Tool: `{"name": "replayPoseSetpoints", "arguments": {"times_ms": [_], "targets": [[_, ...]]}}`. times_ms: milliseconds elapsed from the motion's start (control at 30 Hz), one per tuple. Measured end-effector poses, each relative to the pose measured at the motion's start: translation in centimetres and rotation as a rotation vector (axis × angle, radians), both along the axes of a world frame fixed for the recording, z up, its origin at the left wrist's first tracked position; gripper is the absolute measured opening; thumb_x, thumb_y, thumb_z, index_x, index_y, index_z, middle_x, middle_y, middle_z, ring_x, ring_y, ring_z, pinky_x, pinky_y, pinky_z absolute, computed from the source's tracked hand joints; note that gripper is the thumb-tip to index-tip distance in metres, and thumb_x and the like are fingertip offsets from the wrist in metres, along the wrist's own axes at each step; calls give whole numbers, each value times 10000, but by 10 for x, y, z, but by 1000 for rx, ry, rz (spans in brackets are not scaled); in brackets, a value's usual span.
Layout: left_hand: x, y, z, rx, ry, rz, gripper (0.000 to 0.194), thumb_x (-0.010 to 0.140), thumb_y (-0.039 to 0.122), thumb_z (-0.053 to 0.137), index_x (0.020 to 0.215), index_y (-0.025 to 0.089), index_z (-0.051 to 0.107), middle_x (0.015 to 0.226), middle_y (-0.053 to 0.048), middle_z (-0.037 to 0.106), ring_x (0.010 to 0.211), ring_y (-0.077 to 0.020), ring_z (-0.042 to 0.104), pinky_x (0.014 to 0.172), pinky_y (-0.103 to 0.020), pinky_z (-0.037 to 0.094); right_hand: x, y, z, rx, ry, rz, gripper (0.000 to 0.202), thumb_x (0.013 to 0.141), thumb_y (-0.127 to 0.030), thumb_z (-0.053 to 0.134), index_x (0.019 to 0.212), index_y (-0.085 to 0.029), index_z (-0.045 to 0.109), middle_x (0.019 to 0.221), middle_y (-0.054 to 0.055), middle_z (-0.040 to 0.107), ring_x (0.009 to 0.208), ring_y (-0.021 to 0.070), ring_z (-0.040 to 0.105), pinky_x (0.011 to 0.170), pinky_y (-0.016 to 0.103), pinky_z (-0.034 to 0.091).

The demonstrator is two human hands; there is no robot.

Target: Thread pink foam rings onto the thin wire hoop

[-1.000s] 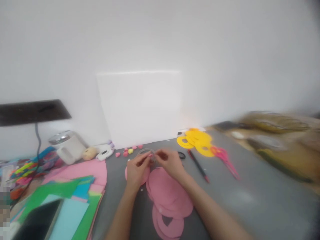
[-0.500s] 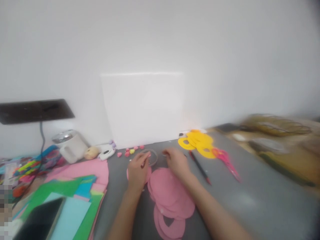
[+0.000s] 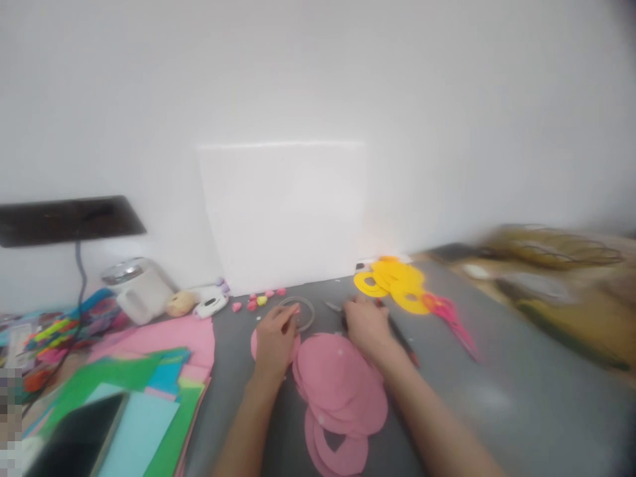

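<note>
My left hand (image 3: 274, 336) is closed in a pinch, with a small pinkish bit at the fingertips that I cannot make out. It is over a pink paper disc (image 3: 256, 344) and beside a clear roll of tape (image 3: 309, 315). My right hand (image 3: 366, 326) rests low on the table with its fingers curled together. From under them a pointed metal blade (image 3: 332, 306) sticks out to the left; its dark handle is mostly hidden. Between my forearms lies a pile of pink paper discs (image 3: 330, 377), with cut-out pink rings (image 3: 342, 460) at its near end.
Yellow paper rings (image 3: 397, 281), a black-and-red pencil (image 3: 405, 341) and pink scissors (image 3: 454, 324) lie to the right. Small heart-shaped beads (image 3: 252, 305) sit behind my left hand. Coloured sheets (image 3: 144, 424) and a phone (image 3: 74, 437) are at left. A white board (image 3: 288, 218) leans on the wall.
My right hand has moved right and slightly down, and the pointed blade is now visible beside its fingers. My left hand stays pinched in about the same place.
</note>
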State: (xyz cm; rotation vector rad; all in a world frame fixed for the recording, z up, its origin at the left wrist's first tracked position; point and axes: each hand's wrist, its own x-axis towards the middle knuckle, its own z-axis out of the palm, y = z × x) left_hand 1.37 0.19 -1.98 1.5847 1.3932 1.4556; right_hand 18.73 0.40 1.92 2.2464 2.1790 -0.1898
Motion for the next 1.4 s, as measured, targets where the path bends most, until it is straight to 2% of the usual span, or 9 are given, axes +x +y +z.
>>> {"name": "replayPoseSetpoints", "arguments": {"times_ms": [167,267,367,500,667,767,867,1033,1400], "targets": [[1,-2,7,-22,-115,47,159,703,255,634,824,261,736,891,-40,697,638,-188,664,621,-325,557,1,3,-2,50,-17,-2,338,732,27,399,982,-93,592,1017,193,555,883,287,600,694,361,418],[-1,-2,13,-94,-273,81,191,682,268,669,859,226,727,747,-35,714,555,-187,662,589,-335,562,1,9,-8,147,65,-35,373,732,44,382,1046,-70,548,1030,182,552,821,238,612,687,323,424],[-5,-1,18,-155,-441,125,264,648,262,704,890,157,718,612,-27,701,547,-190,664,629,-350,571,3,15,-15,246,284,-28,393,738,29,384,1083,-88,532,1026,151,563,876,207,593,738,288,424],[-9,1,21,-158,-634,168,313,585,247,748,861,103,715,686,-46,714,590,-174,663,660,-350,579,6,20,-23,285,619,93,459,701,-10,416,1123,-153,527,1062,104,557,968,187,547,824,296,423],[-11,3,23,-181,-803,177,234,548,155,761,772,104,720,698,-46,714,550,-139,645,594,-288,577,3,19,-25,341,959,257,461,689,-108,487,1144,-176,516,1037,71,535,866,157,546,780,292,473],[-12,4,24,-183,-900,208,164,552,81,750,710,95,713,708,-52,716,551,-133,648,568,-250,572,-2,15,-22,455,919,288,419,687,-122,516,1099,-188,556,1015,66,504,799,147,539,747,296,485],[-13,6,25,-173,-974,235,136,572,29,729,698,73,705,692,-65,713,551,-135,654,575,-241,573,-5,12,-20,566,806,373,460,664,-111,555,1112,-215,562,1083,77,468,849,167,537,783,328,479],[-13,7,25,-161,-1040,241,122,593,-4,704,698,59,698,667,-74,712,563,-154,669,574,-238,579,-9,9,-21,622,630,495,491,613,-78,610,1081,-227,590,1137,89,463,906,209,513,791,364,473],[-6,5,25,-189,-989,228,132,647,-6,667,656,117,716,708,-49,722,562,-147,664,625,-281,581,-12,9,-25,742,465,499,494,676,-35,554,1117,-253,593,1102,82,518,848,198,529,740,346,468]]}}
